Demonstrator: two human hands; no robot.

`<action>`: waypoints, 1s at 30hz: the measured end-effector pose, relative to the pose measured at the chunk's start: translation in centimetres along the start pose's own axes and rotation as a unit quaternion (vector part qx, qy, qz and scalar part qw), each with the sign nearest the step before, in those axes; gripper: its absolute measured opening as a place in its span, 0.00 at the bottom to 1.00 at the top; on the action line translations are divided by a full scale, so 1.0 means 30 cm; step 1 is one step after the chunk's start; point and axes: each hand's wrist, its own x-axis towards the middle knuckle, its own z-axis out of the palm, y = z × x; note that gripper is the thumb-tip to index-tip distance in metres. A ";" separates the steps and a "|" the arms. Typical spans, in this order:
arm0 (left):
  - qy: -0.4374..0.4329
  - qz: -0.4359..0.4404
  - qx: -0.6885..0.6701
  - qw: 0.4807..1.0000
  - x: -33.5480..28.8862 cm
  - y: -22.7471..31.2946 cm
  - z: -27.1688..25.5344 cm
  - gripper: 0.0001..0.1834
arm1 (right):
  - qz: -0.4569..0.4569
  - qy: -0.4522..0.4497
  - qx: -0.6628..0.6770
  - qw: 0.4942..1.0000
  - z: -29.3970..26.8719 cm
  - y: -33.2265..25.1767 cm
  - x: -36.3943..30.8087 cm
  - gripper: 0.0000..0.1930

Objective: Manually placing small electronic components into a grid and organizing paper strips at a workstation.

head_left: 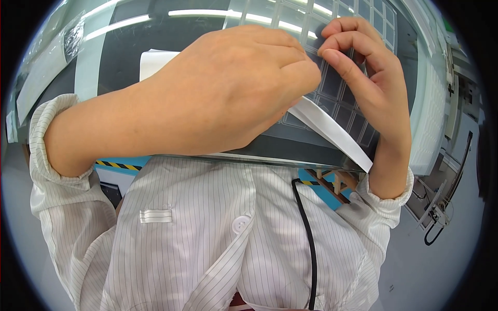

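My left hand (238,85) reaches across the middle above the table, seen from its back. Its fingers curl under and away from view, so what they grip, if anything, is hidden. A white strip (332,127) of paper or film runs out from beneath it toward my right wrist. Further right, my right hand (371,67) is bent, thumb and fingertips pressed together in a pinch over a clear plastic tray (345,111) with rectangular compartments. Anything between those fingertips is too small to make out. A white sheet (155,63) lies partly behind my left hand.
The glass-like tabletop (129,44) reflects ceiling light strips. Clear plastic wrapping (49,67) lies at the far left. Stacked clear trays (428,98) stand along the right. A black cord (306,233) hangs down my striped coat, below the table's near edge.
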 end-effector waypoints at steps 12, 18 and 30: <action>-0.012 -0.001 0.002 1.000 0.015 0.018 0.002 0.10 | -0.064 0.059 -0.089 0.992 0.046 0.007 -0.016 0.06; 0.026 -0.014 0.006 1.000 0.005 0.007 -0.033 0.06 | 0.059 0.109 -0.114 0.986 0.069 -0.007 0.009 0.06; 0.099 -0.089 -0.048 0.990 -0.006 -0.041 -0.051 0.04 | -0.032 0.028 -0.025 0.999 0.020 -0.121 0.006 0.08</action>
